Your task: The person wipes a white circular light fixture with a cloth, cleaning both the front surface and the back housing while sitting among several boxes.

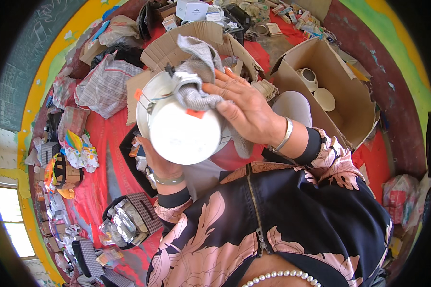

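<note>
Steadily, the left hand grips a white round fixture from its lower left, above the lap. The right hand, fingers extended, holds a gray cloth at its upper edge. Beyond, at right, a cardboard box contains white round pieces; farther off sits a white carton.

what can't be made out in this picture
Head view: fingertips of the left hand, hidden behind the white round smooth disc.
Head view: the disc's upper edge, partly covered by grey ribbed cloth.
Head view: palm of the right hand, hidden by its own back.
Head view: rest of white bead necklace, cut off by lower edge.
</note>
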### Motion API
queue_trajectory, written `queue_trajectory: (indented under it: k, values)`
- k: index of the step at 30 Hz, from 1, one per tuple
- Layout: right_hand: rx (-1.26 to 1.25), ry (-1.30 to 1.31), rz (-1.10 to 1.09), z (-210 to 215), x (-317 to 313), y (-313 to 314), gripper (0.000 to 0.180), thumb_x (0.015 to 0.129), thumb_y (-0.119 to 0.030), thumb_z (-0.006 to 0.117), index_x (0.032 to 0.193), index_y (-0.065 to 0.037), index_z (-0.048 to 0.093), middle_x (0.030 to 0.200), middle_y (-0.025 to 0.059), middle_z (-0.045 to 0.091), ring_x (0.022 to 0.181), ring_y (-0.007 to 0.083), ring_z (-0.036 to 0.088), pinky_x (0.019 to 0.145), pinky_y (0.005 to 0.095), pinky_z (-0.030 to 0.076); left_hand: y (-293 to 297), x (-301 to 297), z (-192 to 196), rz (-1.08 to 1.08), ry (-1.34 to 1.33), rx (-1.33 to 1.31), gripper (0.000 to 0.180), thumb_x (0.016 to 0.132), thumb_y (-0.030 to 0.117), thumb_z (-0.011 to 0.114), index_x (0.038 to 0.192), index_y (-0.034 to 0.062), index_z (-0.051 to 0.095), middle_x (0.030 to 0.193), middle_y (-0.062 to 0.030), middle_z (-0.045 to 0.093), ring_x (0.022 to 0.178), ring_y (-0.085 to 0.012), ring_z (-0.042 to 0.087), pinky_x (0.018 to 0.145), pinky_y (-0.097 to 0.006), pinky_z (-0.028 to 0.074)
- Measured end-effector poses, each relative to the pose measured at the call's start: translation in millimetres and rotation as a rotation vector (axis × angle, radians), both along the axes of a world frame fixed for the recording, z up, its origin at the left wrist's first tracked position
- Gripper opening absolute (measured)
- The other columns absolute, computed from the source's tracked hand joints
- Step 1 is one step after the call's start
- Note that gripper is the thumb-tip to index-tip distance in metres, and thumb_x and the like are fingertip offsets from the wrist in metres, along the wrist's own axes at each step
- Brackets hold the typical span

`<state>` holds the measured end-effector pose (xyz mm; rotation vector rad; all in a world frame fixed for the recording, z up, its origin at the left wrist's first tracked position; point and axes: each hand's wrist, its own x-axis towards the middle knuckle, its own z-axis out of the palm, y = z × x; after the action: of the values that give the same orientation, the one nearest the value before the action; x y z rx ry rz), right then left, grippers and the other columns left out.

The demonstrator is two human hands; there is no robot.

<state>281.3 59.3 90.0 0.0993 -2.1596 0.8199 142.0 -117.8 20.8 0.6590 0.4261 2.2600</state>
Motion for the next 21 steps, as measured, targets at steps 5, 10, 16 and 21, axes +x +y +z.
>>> queue_trajectory:
  k: [5,10,16,21]
  values:
    - [-0.351,0.052,0.032,-12.8,6.7,5.3,0.041,0.097,-0.030,0.040,0.111,0.004,0.059,0.113,0.0188,0.059,0.120,0.0323,0.045,0.102,0.0418,0.030,1.1,12.5,15.5,0.191,0.237,-0.361,0.081,0.087,0.062,0.041,0.140,0.0034,0.026,0.138,-0.0130,0.041,0.124,-0.0286,0.044,0.102,-0.042,0.038]
    - [-0.264,0.082,0.023,-4.9,12.9,16.3,0.036,0.096,-0.025,0.041,0.110,0.002,0.059,0.107,0.0158,0.061,0.110,0.0317,0.050,0.097,0.0412,0.034,4.7,16.4,15.3,0.169,0.359,-0.387,0.080,0.088,0.061,0.041,0.140,0.0029,0.026,0.137,-0.0126,0.042,0.123,-0.0281,0.045,0.101,-0.042,0.040]
    - [0.030,0.146,0.194,-18.7,26.9,42.9,0.031,0.090,-0.020,0.046,0.110,0.002,0.057,0.106,0.0174,0.060,0.104,0.0342,0.053,0.094,0.0426,0.036,4.6,23.1,14.8,0.180,0.203,-0.400,0.087,0.085,0.064,0.043,0.138,-0.0039,0.026,0.135,-0.0174,0.041,0.120,-0.0299,0.047,0.098,-0.041,0.042]
    - [-0.452,-0.023,0.276,-26.5,61.0,57.8,0.033,0.091,-0.024,0.048,0.101,0.005,0.060,0.087,0.0146,0.063,0.085,0.0262,0.059,0.075,0.0312,0.046,-6.8,25.3,15.8,0.148,0.346,-0.441,0.089,0.085,0.067,0.040,0.136,-0.0049,0.030,0.133,-0.0175,0.043,0.117,-0.0282,0.049,0.096,-0.040,0.042]
